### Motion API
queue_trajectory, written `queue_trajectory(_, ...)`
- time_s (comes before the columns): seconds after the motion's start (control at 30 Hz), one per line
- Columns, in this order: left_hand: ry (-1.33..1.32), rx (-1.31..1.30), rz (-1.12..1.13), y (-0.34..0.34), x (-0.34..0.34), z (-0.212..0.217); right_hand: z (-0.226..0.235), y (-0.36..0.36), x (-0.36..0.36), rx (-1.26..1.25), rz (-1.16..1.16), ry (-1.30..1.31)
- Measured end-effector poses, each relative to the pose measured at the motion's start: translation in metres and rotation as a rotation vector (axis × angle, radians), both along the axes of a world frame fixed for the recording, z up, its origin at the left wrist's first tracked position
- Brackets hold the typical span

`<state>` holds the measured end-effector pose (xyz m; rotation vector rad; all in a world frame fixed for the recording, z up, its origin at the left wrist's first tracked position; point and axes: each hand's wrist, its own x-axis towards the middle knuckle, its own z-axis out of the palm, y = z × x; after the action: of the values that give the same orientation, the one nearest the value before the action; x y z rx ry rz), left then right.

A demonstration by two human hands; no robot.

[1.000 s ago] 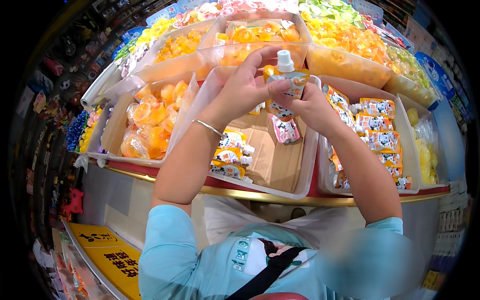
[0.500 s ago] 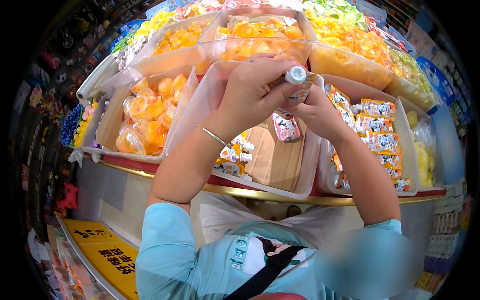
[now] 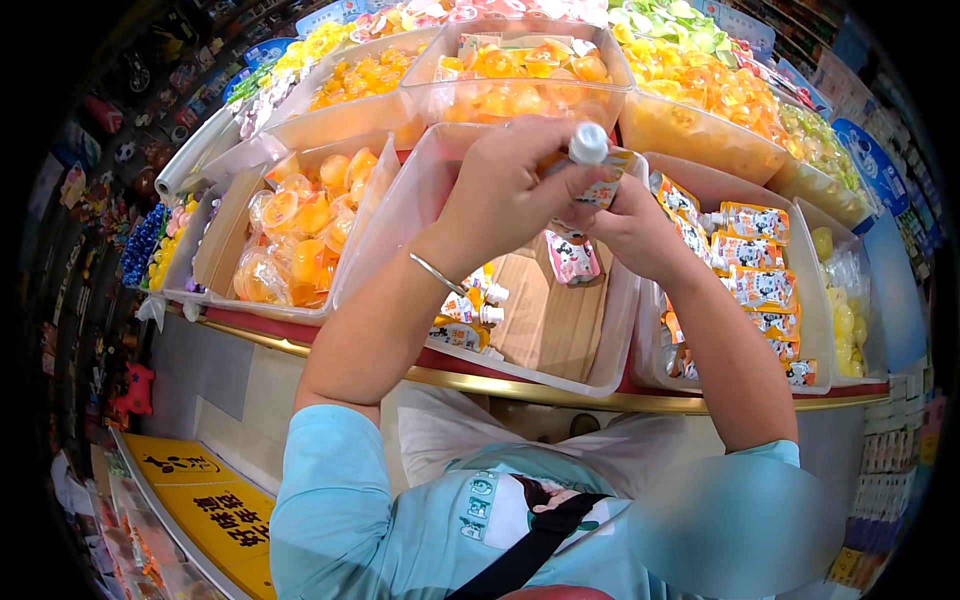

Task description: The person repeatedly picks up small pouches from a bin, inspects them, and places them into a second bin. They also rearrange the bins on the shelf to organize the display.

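Above the middle clear plastic bin (image 3: pixel 618 340) I hold an orange spouted pouch (image 3: pixel 605 187), its white cap (image 3: pixel 589 146) uppermost. My left hand (image 3: pixel 515 185) is closed around it from the left, a silver bangle on that wrist. From the right, my right hand (image 3: pixel 645 228) is closed on the pouch's lower part. How the fingertips grip it is partly hidden. Below them a pink-and-white pouch (image 3: pixel 572 262) lies on cardboard (image 3: pixel 545 325) in the bin. Several orange pouches (image 3: pixel 462 333) with white caps show at the bin's left, partly behind my left forearm.
In the bin at right lie rows of orange spouted pouches (image 3: pixel 765 285). Orange jelly cups (image 3: pixel 300 235) fill the left bin. Behind stand raised bins of wrapped orange sweets (image 3: pixel 530 95). A gold-edged counter front (image 3: pixel 520 393) runs before me.
The pouch and its cap have tipped slightly and moved a little in my hands. Both hands keep their hold, with my left hand shifted slightly.
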<state>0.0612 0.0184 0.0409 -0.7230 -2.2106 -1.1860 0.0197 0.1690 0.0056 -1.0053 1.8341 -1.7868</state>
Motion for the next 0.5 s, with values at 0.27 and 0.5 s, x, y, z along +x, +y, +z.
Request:
queue_trajectory(0.27, -0.340, 0.474, -0.250, -0.002, -0.011, -0.007, -0.001, -0.003, 0.001, 0.004, -0.031, -0.041)
queue_trajectory(0.5, -0.016, 0.106, -0.142, -0.005, -0.010, -0.009, -0.014, -0.002, -0.010, 0.104, -0.054, 0.016)
